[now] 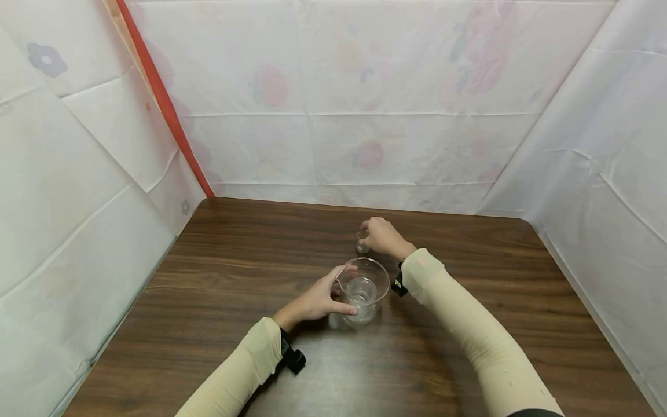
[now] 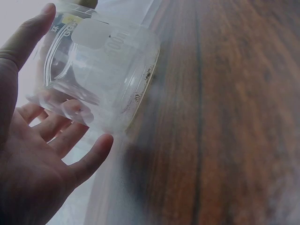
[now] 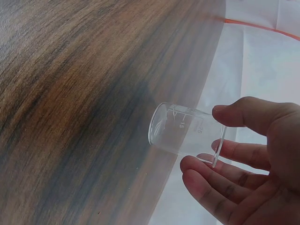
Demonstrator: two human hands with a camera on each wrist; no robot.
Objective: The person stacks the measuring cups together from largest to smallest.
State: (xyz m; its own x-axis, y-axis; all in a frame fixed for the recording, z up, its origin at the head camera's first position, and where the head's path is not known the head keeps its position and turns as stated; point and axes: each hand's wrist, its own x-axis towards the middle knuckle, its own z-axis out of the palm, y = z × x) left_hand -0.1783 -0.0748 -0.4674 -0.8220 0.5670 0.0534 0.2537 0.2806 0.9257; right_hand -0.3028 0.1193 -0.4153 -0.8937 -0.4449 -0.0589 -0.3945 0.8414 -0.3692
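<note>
My left hand [image 1: 319,298] holds a large clear glass beaker [image 1: 383,291], with the thumb on the near side and fingers round the left and far sides. Inside it sits a smaller glass vessel [image 1: 361,289]. In the left wrist view, a white patch and printed marks show on the large beaker [image 2: 126,61]. Beyond it, my right hand [image 1: 383,234] pinches a small clear beaker [image 1: 362,248] near its rim. The right wrist view shows graduation lines on this small beaker [image 3: 180,129], with the thumb and fingertips at its rim. Whether its base touches the table is unclear.
A brown wood-grain table [image 1: 234,249] lies under both hands. White printed sheets [image 1: 333,87] hang behind it and at both sides. Along the back left corner runs a red strip [image 1: 167,110]. Each wrist wears a black camera mount [image 1: 294,359].
</note>
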